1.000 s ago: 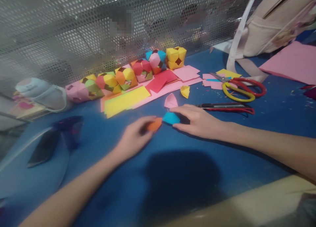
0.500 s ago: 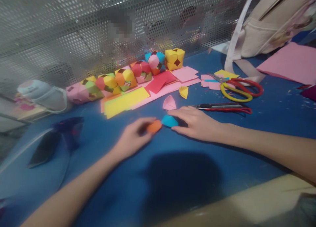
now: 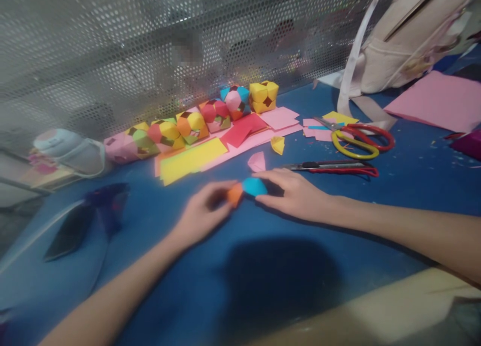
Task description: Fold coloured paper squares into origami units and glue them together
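My left hand (image 3: 201,214) pinches a small folded orange paper piece (image 3: 235,194) on the blue table (image 3: 188,296). My right hand (image 3: 296,195) holds a folded light-blue paper piece (image 3: 254,186) with its fingers curled over it. The two pieces touch tip to tip between my hands. A folded pink piece (image 3: 257,161) and a folded yellow piece (image 3: 278,144) lie loose just beyond my right hand.
A row of several coloured paper balls (image 3: 191,124) lines the perforated metal screen (image 3: 150,45). Yellow, red and pink paper sheets (image 3: 195,158) lie before them. Scissors (image 3: 356,138) and a red utility knife (image 3: 334,168) lie right. A beige bag (image 3: 406,40), pink sheet (image 3: 436,100) and phone (image 3: 69,230) are nearby.
The orange and blue pieces have come together and now touch. The view has shifted slightly; my hands stay in nearly the same place.
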Available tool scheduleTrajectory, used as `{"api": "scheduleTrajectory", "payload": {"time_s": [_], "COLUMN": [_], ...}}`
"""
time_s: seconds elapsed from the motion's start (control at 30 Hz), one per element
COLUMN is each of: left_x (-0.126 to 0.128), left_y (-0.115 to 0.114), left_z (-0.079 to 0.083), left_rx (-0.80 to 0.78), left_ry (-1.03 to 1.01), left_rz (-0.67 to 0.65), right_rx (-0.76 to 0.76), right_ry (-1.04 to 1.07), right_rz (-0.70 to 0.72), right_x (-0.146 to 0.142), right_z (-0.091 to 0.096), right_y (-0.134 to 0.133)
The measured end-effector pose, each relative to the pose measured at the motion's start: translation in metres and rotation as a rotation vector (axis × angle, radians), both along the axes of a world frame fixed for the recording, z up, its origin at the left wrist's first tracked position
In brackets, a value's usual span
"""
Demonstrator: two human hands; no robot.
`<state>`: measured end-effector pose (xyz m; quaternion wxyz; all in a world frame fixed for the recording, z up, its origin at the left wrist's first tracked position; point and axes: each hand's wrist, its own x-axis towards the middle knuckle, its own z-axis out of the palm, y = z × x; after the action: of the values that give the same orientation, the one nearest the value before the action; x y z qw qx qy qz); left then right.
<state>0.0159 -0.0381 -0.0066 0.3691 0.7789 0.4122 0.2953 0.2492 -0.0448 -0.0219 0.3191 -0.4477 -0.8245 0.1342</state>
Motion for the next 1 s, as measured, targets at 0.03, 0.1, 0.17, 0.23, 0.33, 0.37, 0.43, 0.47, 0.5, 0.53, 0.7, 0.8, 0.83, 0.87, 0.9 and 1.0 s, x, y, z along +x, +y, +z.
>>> {"api": "scheduleTrajectory", "payload": {"time_s": [0.03, 0.1, 0.17, 0.23, 0.33, 0.37, 0.43, 0.47, 0.5, 0.53, 0.7, 0.8, 0.83, 0.87, 0.9, 1.0], "left_x": [0.0001, 0.0005, 0.0010, 0.0012, 0.0010, 0.0008, 0.0004, 0.0003, 0.0002, 0.0002, 0.0011, 0.0019, 0.0020, 0.0020, 0.0019, 0.0017], "left_y": [-0.0005, -0.0016, -0.0027, -0.0032, -0.0028, -0.0027, -0.0030, -0.0034, -0.0040, -0.0046, -0.0059, -0.0057, -0.0058, -0.0059, -0.0060, -0.0057], "left_z": [0.0004, 0.0011, 0.0013, 0.0007, -0.0013, -0.0020, -0.0036, -0.0042, -0.0048, -0.0053, -0.0055, -0.0033, -0.0023, -0.0013, -0.0003, 0.0017], "left_rx": [0.016, 0.060, 0.116, 0.177, 0.290, 0.336, 0.431, 0.473, 0.510, 0.538, 0.564, 0.535, 0.520, 0.505, 0.491, 0.448], "left_ry": [0.006, 0.026, 0.051, 0.071, 0.092, 0.102, 0.131, 0.149, 0.167, 0.182, 0.212, 0.227, 0.235, 0.242, 0.245, 0.238], "left_rz": [-0.006, -0.025, -0.050, -0.067, -0.075, -0.073, -0.073, -0.075, -0.077, -0.077, -0.074, -0.090, -0.099, -0.106, -0.110, -0.092], "right_rx": [0.003, 0.015, 0.039, 0.064, 0.080, 0.082, 0.092, 0.100, 0.108, 0.115, 0.156, 0.172, 0.171, 0.167, 0.160, 0.151], "right_ry": [0.002, 0.001, -0.005, -0.015, -0.033, -0.038, -0.047, -0.049, -0.050, -0.051, -0.061, -0.098, -0.115, -0.128, -0.137, -0.116], "right_rz": [0.004, 0.022, 0.046, 0.063, 0.059, 0.053, 0.040, 0.037, 0.035, 0.037, 0.038, 0.039, 0.041, 0.040, 0.035, -0.012], "right_x": [-0.0002, -0.0006, -0.0010, -0.0010, -0.0010, -0.0011, -0.0020, -0.0027, -0.0033, -0.0040, -0.0046, -0.0044, -0.0045, -0.0047, -0.0046, -0.0009], "right_z": [0.0002, 0.0007, 0.0012, 0.0017, 0.0018, 0.0017, 0.0016, 0.0016, 0.0017, 0.0017, 0.0007, 0.0000, 0.0004, 0.0011, 0.0022, 0.0069], "right_y": [-0.0004, -0.0014, -0.0022, -0.0027, -0.0029, -0.0031, -0.0036, -0.0040, -0.0043, -0.0046, -0.0047, -0.0055, -0.0060, -0.0062, -0.0061, 0.0003]}}
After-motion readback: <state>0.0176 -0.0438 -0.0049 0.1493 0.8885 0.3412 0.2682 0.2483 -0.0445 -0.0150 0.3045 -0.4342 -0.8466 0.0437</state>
